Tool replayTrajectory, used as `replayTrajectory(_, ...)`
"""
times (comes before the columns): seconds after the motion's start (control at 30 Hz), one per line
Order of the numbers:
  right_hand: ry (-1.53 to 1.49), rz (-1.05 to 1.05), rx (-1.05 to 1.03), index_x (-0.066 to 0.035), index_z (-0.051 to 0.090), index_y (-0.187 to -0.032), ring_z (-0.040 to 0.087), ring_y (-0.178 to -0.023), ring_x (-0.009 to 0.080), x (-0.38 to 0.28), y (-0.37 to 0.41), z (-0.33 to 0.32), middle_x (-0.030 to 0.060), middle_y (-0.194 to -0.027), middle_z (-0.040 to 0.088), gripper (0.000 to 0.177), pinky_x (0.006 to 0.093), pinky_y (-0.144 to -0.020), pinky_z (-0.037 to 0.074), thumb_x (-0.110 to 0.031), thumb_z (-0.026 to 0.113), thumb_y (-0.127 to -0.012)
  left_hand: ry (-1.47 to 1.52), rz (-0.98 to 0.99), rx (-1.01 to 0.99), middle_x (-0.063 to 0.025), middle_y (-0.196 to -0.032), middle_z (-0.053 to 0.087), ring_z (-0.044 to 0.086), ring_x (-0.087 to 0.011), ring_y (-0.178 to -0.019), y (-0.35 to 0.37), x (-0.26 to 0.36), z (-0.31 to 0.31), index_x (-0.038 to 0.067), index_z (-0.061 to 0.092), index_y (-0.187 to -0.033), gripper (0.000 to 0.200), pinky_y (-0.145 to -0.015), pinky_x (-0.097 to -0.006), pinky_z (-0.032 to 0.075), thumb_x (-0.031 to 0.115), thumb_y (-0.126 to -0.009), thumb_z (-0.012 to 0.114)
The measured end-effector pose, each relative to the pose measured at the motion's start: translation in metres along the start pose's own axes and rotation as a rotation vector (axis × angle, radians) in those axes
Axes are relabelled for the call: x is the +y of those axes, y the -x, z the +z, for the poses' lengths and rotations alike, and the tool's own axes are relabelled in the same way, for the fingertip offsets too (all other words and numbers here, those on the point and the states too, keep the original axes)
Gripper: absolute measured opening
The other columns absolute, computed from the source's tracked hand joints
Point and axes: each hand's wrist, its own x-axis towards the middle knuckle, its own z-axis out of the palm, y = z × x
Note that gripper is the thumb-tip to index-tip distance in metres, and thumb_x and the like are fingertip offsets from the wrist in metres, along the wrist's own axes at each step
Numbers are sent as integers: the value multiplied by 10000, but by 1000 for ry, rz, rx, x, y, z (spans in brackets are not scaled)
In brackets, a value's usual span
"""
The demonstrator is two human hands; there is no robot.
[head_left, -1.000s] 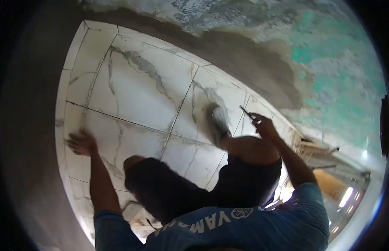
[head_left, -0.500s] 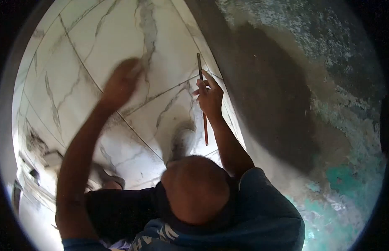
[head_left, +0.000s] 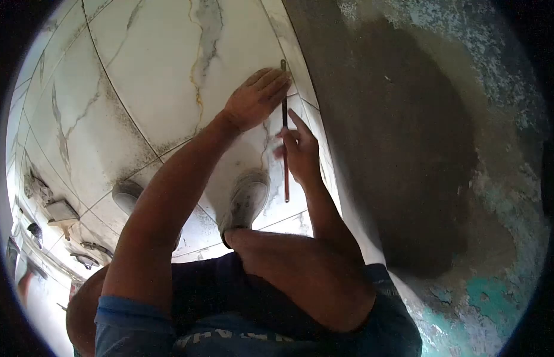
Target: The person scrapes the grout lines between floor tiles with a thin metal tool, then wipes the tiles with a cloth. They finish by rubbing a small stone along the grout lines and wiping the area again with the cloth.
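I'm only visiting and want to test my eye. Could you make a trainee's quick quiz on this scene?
1. True or false: green paint shows on the wall.
2. The floor is covered in: (a) carpet, (b) marble-patterned tiles, (c) bare wood?
3. Which grip, left or right, is nearer the brown end of the thin stick?

Key: 1. True. 2. b. 3. The right grip.
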Motion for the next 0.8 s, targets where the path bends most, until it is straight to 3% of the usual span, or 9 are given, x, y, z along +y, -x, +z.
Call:
replayTrajectory(0.07, 33, 37, -47, -48, 299, -1438, 591, -539, 106, 1, 14, -10, 104, -767, 609, 532, 253, -478, 513, -261, 474, -983, -50, 21, 50, -105, -1178, 568, 529, -253, -1143, -5, 0, 0, 9, 597, -1099, 368, -1014, -387, 425, 154, -765, 648)
replayTrajectory(0.17, 69, -22, -3, -63, 314, -1436, 543, -488, 78, 15, 24, -20, 77, -743, 603, 488, 236, -435, 472, -136, 465, -978, -18, -100, 65, -136, -1269, 522, 472, -285, -1227, -9, 4, 10, 9, 556, -1190, 497, -1062, -420, 381, 168, -746, 712)
replayTrajectory(0.4, -8, 60, -59, -17, 348, -1408, 534, -467, 70, -9, 31, -27, 53, -658, 561, 450, 233, -393, 454, -189, 425, -999, 6, -121, -10, -100, -1263, 535, 490, -273, -1180, -4, 4, 10, 22, 551, -1201, 542, -1009, -426, 400, 209, -724, 728)
replayTrajectory(0.53, -50, 0, -49, -8, 362, -1399, 428, -409, 30, -10, 23, -14, 6, -588, 509, 422, 208, -351, 366, -132, 414, -1000, -73, -167, 15, -71, -1262, 543, 509, -245, -1122, -6, 3, 11, 39, 557, -1205, 540, -933, -409, 408, 228, -725, 715)
replayTrajectory(0.7, -80, -21, -67, 10, 371, -1389, 382, -397, 21, 4, 21, -19, -17, -546, 452, 421, 196, -353, 345, -135, 419, -998, -72, -140, 2, -49, -1264, 547, 514, -235, -1105, -4, 0, 11, 48, 554, -1218, 538, -905, -409, 406, 217, -729, 699)
replayTrajectory(0.8, -75, 26, -68, 7, 364, -1395, 366, -393, 17, -8, 12, -13, -30, -532, 421, 423, 199, -345, 325, -141, 405, -1002, -145, -142, 32, -47, -1189, 574, 510, -203, -1063, -8, -1, 9, 36, 603, -1125, 389, -856, -375, 422, 179, -764, 596)
